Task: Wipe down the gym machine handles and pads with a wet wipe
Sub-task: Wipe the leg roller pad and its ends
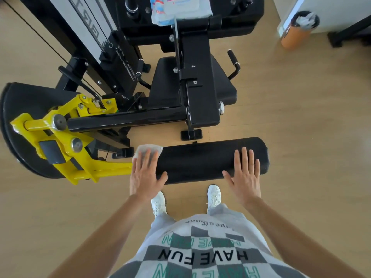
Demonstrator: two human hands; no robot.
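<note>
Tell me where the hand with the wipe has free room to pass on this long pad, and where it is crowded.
Free: the middle of the roller pad, between the left hand pressing the wet wipe and the right hand resting flat. The floor right of the pad is also bare. Crowded: the left end, where the yellow arm and black frame sit close.

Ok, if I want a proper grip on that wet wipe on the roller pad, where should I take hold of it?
Probably by its far edge. The wet wipe lies flat over the left end of the roller pad, pinned under the flat left hand, and only that edge shows free past it. Curl the hand over it from above to bunch it.
</note>
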